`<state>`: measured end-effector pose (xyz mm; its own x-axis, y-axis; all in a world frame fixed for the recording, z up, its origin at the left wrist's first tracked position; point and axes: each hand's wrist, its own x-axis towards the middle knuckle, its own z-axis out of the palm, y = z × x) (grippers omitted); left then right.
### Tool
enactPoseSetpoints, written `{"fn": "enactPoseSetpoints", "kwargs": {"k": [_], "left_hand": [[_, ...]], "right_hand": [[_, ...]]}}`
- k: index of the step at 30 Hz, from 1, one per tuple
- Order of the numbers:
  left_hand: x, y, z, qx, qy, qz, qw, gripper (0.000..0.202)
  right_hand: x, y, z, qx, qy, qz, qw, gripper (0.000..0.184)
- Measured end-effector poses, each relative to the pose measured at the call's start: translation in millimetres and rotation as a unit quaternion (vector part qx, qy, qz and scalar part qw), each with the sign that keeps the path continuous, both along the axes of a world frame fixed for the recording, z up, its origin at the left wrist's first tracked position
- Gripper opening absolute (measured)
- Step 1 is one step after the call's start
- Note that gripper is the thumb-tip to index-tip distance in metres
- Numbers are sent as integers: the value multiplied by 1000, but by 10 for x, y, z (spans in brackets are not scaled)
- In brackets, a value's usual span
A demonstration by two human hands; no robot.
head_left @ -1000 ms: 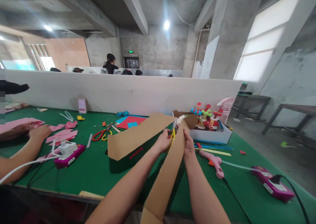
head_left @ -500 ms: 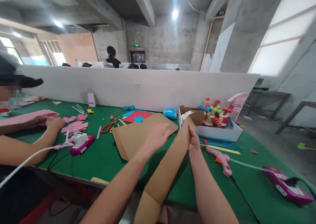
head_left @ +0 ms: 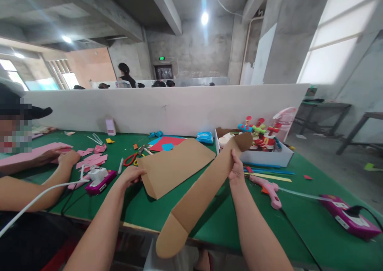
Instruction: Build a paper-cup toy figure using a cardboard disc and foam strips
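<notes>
The right hand (head_left: 236,166) grips the cardboard strip (head_left: 208,185) by its side near the upper end, thumb on top; the strip slants down so its rounded lower end hangs past the front edge of the table (head_left: 220,223). The left hand (head_left: 131,177) has its fingers curled at the left end of the cardboard sheet (head_left: 181,163), which lies mid-table (whether they pinch it or only touch it, I cannot tell). To handle both well, I'd keep the strip's hold light, so the crease near its low end isn't bent further, and take the sheet by its folded flap without crushing it. The right fingers are mostly behind the strip. The scissors (head_left: 131,159) beyond the left hand are partly covered, and the strip's top end hides some of the box (head_left: 266,158) toward the table's back right corner.
</notes>
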<state>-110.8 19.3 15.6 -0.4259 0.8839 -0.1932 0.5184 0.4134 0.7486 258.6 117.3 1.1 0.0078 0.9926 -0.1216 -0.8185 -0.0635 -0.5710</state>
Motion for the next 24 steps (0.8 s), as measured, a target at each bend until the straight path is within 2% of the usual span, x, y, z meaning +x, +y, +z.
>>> {"fn": "enactPoseSetpoints", "kwargs": {"k": [3,5,8,11,14,17,20,24], "left_hand": [[-82,-111,75,37,-108,13,993,37],[-180,-199,201,75,-151,11,986,41],[-280,-270,493,130,-163,8,978,43],[-289,-163,838,166,-108,45,979,34],[-256,150,1112,226,-65,106,966,23],[-237,587,1248,261,-23,145,954,21],[-258,1025,1240,262,-9,151,953,21],[-339,1495,1066,243,23,156,957,21]], "right_hand": [[-5,-4,3,-15,4,-3,1000,18],[-17,-9,-3,-11,8,5,1000,18],[-43,-29,-11,1,7,32,999,20],[-63,-59,-8,-9,5,47,999,22],[-65,-74,-10,-29,3,43,999,21],[-54,-58,-32,-50,1,36,998,19],[-48,-26,-57,-59,0,24,998,19],[-56,-8,-66,-63,5,5,998,19]]}}
